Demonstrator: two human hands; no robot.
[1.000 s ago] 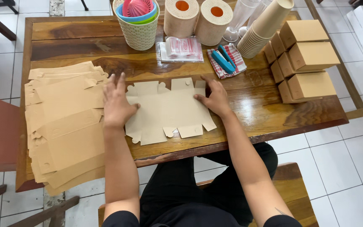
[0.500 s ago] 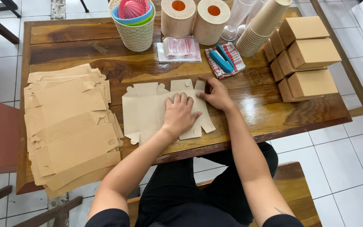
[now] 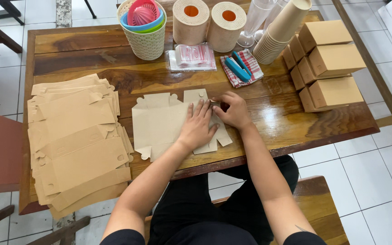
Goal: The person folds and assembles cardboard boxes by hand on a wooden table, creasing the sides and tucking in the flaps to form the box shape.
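Lying flat near the front edge of the wooden bench, an unfolded kraft box blank has its long axis running from nine to three o'clock, with tabs sticking out at twelve and six. The left hand presses down on the blank's right half, palm flat and fingers spread apart, pointing toward twelve. The right hand sits just beside it at about two o'clock, fingers curled together over the blank's right end; whether they pinch a flap there I cannot tell, since the knuckles hide the tips. Both hands crowd the three o'clock end, so the nine o'clock half of the blank lies uncovered, nearer the left arm than the right.

At nine o'clock, a loose stack of flat blanks covers the bench's left side, near the blank but apart from it. At two o'clock stand folded cardboard boxes, piled in two layers. Toward twelve o'clock lie a checked cloth with a blue tool on it, a clear packet, two tape rolls, a woven basket holding coloured plastic bowls, and a leaning stack of paper cups.
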